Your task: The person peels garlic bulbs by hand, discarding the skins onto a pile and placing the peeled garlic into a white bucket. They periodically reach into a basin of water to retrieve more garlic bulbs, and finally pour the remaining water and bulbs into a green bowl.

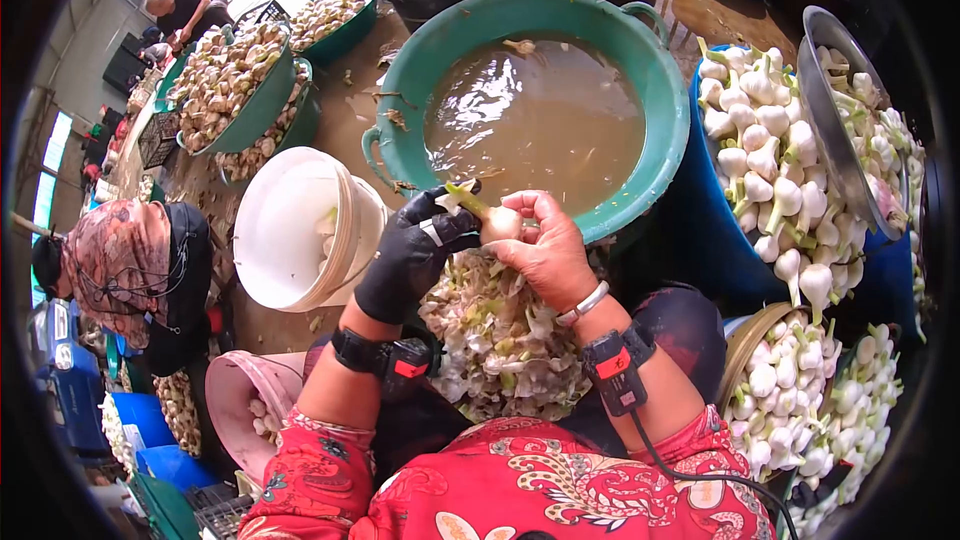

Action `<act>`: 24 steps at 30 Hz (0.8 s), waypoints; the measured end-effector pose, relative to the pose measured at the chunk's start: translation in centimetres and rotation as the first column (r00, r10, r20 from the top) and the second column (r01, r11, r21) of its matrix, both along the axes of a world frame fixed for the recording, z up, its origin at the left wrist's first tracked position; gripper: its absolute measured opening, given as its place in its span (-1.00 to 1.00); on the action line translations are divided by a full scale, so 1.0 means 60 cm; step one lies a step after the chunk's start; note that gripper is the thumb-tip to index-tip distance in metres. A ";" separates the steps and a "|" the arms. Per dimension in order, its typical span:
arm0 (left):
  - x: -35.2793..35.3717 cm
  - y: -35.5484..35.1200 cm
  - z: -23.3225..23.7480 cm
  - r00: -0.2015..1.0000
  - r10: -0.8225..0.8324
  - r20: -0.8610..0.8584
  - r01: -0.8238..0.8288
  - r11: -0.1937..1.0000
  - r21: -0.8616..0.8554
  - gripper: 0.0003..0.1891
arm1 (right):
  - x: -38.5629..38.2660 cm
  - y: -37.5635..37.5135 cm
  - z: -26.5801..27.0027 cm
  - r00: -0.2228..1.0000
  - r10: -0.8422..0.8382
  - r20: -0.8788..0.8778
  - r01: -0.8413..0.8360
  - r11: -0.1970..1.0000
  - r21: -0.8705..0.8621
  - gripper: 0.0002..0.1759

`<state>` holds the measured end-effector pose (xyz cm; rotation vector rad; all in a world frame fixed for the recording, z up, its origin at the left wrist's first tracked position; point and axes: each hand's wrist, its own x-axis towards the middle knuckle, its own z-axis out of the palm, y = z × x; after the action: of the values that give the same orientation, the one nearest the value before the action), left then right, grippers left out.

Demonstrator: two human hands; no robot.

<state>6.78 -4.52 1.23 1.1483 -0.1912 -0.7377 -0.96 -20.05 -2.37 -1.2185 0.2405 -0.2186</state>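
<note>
Between my two hands is a garlic bulb (500, 226) with a short green stem pointing up to the left. My left hand (408, 258), in a black glove with a pale band on one finger, is closed around the stem side. Bare fingers of my right hand (556, 258) pinch the bulb from the right. Both hands are just in front of the near rim of a green tub (408, 80) of murky brown water (540, 130). Below them, a heap of peeled garlic skins (500, 345) lies between my knees.
A white bucket (290, 230) and a pink bucket (250, 380) stand left. Cleaned garlic fills a blue container (765, 150) at right, with a metal basin (815, 70) leaning there. Unpeeled garlic (228, 85) fills tubs at upper left. Another person (125, 265) bends at far left.
</note>
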 end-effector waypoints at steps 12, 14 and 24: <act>-0.001 -0.008 -0.018 0.993 -0.084 0.077 0.075 0.990 0.116 -0.76 | 0.001 -0.008 -0.026 0.991 0.134 -0.019 -0.112 0.895 0.432 -0.55; -0.001 0.002 -0.024 0.955 -0.153 0.255 0.129 0.986 0.108 -0.75 | -0.004 -0.011 -0.025 0.990 0.142 -0.025 -0.113 0.874 0.472 -0.57; -0.008 -0.007 -0.025 0.998 -0.014 0.058 0.008 0.995 0.098 -0.73 | -0.003 0.011 -0.020 1.000 0.018 -0.004 -0.015 0.935 0.353 -0.55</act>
<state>6.31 -4.92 -0.29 1.2635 -0.2131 -0.7302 -1.15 -19.39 -3.58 -0.8631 0.2633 -0.1484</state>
